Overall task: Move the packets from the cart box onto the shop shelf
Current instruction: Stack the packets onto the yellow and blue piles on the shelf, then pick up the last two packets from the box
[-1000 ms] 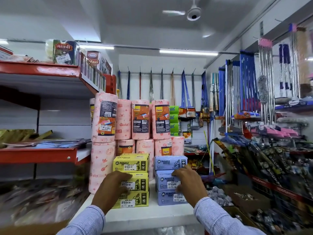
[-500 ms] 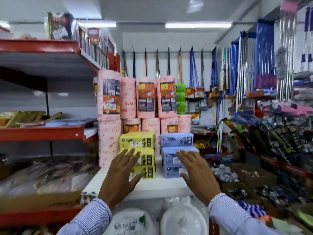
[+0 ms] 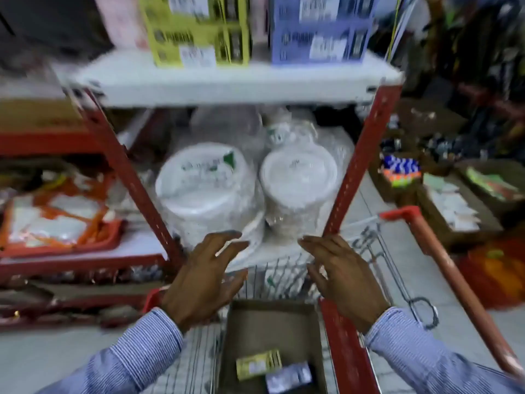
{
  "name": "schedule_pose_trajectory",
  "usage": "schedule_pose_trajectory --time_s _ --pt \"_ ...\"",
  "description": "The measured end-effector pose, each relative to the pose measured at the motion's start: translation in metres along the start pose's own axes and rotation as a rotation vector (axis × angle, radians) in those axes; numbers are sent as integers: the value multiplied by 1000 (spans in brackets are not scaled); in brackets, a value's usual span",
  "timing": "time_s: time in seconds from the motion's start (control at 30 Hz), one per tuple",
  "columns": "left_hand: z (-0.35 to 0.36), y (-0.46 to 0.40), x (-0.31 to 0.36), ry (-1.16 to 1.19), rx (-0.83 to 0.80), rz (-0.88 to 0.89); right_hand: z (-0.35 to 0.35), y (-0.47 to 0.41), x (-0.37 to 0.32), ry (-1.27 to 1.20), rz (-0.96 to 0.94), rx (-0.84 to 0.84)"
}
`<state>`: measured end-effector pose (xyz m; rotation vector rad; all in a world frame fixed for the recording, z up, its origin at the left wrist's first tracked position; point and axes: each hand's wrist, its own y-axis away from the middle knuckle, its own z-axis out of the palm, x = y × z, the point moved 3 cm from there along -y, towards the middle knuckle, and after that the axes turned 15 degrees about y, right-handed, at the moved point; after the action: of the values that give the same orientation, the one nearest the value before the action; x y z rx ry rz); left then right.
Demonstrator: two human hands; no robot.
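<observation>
Hands hovered spread and empty above the cardboard box (image 3: 270, 331) in the wire cart (image 3: 366, 245): left hand (image 3: 204, 280), right hand (image 3: 343, 280), fingers apart; a yellow packet (image 3: 258, 364) and a bluish packet (image 3: 288, 378) lay in the box; yellow packets (image 3: 199, 35) and blue packets (image 3: 321, 32) stood stacked on the white shelf (image 3: 227, 81).

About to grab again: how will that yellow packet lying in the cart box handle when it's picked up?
The yellow packet looks boxy with flat faces, so probably stiff, unlikely to roll. It seems small beside the left hand, likely light. It lies loose in the cardboard box, so it may slide.
</observation>
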<state>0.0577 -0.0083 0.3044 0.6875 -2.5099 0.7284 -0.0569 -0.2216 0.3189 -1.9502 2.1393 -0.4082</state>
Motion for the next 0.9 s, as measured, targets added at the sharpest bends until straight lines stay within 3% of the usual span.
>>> schedule_pose_trajectory --time_s 0.23,0.33,0.47,0.7,0.9 --pt "162 113 -64 105 -404 -363 171 101 -15 -87 77 -568" --pt "223 145 -91 126 -564 -501 236 133 -20 -67 35 -813" --pt "287 172 -121 90 -723 -598 302 162 -33 4 -93 -996" --pt "343 190 -152 48 -793 -620 357 190 -53 150 -163 -972" --pt "354 185 -160 64 -780 -624 376 200 -52 52 -119 -1001"
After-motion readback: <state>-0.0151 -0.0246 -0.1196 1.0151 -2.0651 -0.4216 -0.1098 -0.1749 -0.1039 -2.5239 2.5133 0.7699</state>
